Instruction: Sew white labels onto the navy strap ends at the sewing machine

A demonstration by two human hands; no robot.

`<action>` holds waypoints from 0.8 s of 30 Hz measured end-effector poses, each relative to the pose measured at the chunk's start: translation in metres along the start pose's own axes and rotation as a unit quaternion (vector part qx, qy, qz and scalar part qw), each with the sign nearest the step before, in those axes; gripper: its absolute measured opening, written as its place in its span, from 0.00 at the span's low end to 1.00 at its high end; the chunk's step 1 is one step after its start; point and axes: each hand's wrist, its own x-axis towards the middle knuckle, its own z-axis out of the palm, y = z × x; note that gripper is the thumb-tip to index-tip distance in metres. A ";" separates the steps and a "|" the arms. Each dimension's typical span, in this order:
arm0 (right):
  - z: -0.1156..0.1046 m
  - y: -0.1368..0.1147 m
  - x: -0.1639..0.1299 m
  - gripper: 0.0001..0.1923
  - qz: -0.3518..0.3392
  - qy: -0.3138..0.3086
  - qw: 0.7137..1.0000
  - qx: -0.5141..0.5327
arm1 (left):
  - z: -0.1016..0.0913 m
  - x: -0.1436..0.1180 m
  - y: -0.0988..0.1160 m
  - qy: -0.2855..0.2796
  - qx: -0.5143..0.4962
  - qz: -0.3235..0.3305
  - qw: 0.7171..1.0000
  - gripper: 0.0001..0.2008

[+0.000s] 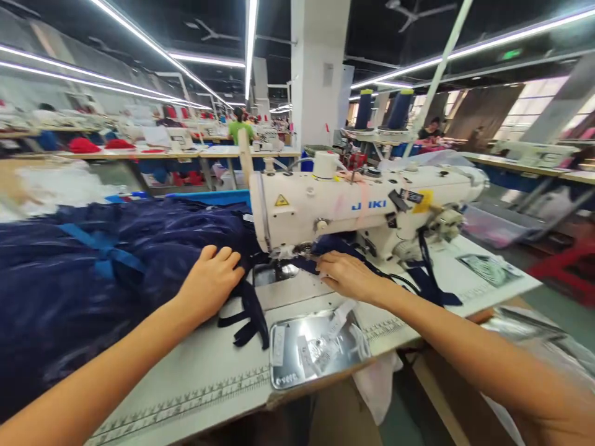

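A white sewing machine (pixel 297 204) stands in front of me on its table. My left hand (pixel 211 282) is closed on the edge of a heap of navy garments (pixel 153 248), left of the needle area. Below its fingers, a loose navy strap (pixel 253 313) dangles over the tabletop. My right hand (pixel 348 275) is to the right of the presser foot (pixel 279 266), fingertips pinched on a navy fabric strip (pixel 304 264) beside it. The needle itself is too small to make out. A blue ribbon (pixel 106 251) is tied around part of the heap.
At the table's front edge lies a shiny metal tray (pixel 290 337) with small white labels. More navy straps (pixel 425 282) hang at the machine's right end. Thread cones (pixel 365 110) stand behind. A clear plastic bin (pixel 499 223) is on the right.
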 end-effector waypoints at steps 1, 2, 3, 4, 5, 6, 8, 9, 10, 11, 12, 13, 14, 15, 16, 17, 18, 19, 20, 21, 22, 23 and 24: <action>-0.004 0.002 -0.009 0.07 0.008 -0.001 1.000 -0.004 | -0.001 -0.003 0.005 0.005 0.000 0.014 1.000 0.12; -0.008 0.004 -0.018 0.06 0.011 -0.001 1.000 -0.005 | -0.003 -0.007 0.010 0.012 -0.005 0.021 1.000 0.13; -0.012 0.005 -0.026 0.07 0.008 -0.003 1.000 -0.003 | -0.007 -0.012 0.015 0.019 -0.013 0.025 0.999 0.14; -0.014 0.006 -0.034 0.07 0.001 -0.006 1.000 0.002 | -0.013 -0.019 0.020 0.025 -0.027 0.029 0.999 0.14; -0.016 0.006 -0.041 0.08 -0.007 -0.011 1.000 0.009 | -0.020 -0.025 0.025 0.024 -0.049 0.035 0.998 0.15; -0.018 0.006 -0.046 0.07 -0.014 -0.017 1.000 0.016 | -0.027 -0.031 0.030 0.026 -0.078 0.037 0.996 0.16; -0.019 0.005 -0.054 0.06 -0.020 -0.035 0.999 0.023 | -0.043 -0.039 0.039 0.039 -0.158 0.029 0.986 0.17; -0.019 0.005 -0.057 0.04 -0.017 -0.047 0.999 0.018 | -0.050 -0.040 0.043 0.054 -0.209 0.020 0.976 0.17; -0.019 0.005 -0.059 0.03 -0.011 -0.059 0.998 0.010 | -0.056 -0.039 0.046 0.066 -0.259 0.006 0.963 0.17; -0.018 0.006 -0.061 0.03 -0.005 -0.072 0.997 0.001 | -0.059 -0.036 0.049 0.071 -0.310 -0.013 0.948 0.16; -0.015 0.007 -0.062 0.05 0.001 -0.082 0.997 -0.005 | -0.061 -0.030 0.052 0.069 -0.357 -0.039 0.931 0.15; -0.011 0.008 -0.064 0.08 0.002 -0.087 0.996 -0.006 | -0.059 -0.023 0.054 0.056 -0.398 -0.067 0.913 0.15; -0.006 0.010 -0.065 0.10 0.000 -0.085 0.996 0.001 | -0.056 -0.014 0.058 0.031 -0.434 -0.098 0.895 0.14; 0.000 0.012 -0.066 0.11 -0.004 -0.076 0.997 0.016 | -0.050 -0.005 0.061 0.004 -0.465 -0.127 0.876 0.13; 0.007 0.015 -0.067 0.11 -0.007 -0.060 0.997 0.041 | -0.042 0.005 0.065 -0.036 -0.490 -0.150 0.858 0.12; 0.015 0.017 -0.068 0.09 -0.007 -0.039 0.996 0.075 | -0.032 0.013 0.069 -0.065 -0.510 -0.181 0.839 0.11; 0.022 0.020 -0.069 0.07 -0.002 -0.009 0.993 0.120 | -0.022 0.021 0.072 -0.086 -0.526 -0.214 0.819 0.10; 0.028 0.022 -0.069 0.06 0.013 0.026 0.985 0.172 | -0.011 0.026 0.073 -0.095 -0.539 -0.241 0.802 0.09; 0.033 0.024 -0.068 0.05 0.040 0.064 0.971 0.226 | -0.001 0.029 0.074 -0.100 -0.550 -0.261 0.787 0.09; 0.036 0.026 -0.067 0.05 0.076 0.095 0.954 0.276 | 0.008 0.030 0.073 -0.106 -0.562 -0.276 0.773 0.10; 0.037 0.026 -0.064 0.04 0.115 0.115 0.934 0.317 | 0.015 0.029 0.071 -0.097 -0.568 -0.291 0.764 0.13; 0.036 0.025 -0.061 0.04 0.148 0.123 0.917 0.349 | 0.021 0.028 0.070 -0.084 -0.576 -0.301 0.756 0.16; 0.034 0.023 -0.057 0.04 0.170 0.123 0.904 0.374 | 0.024 0.025 0.068 -0.068 -0.586 -0.307 0.746 0.18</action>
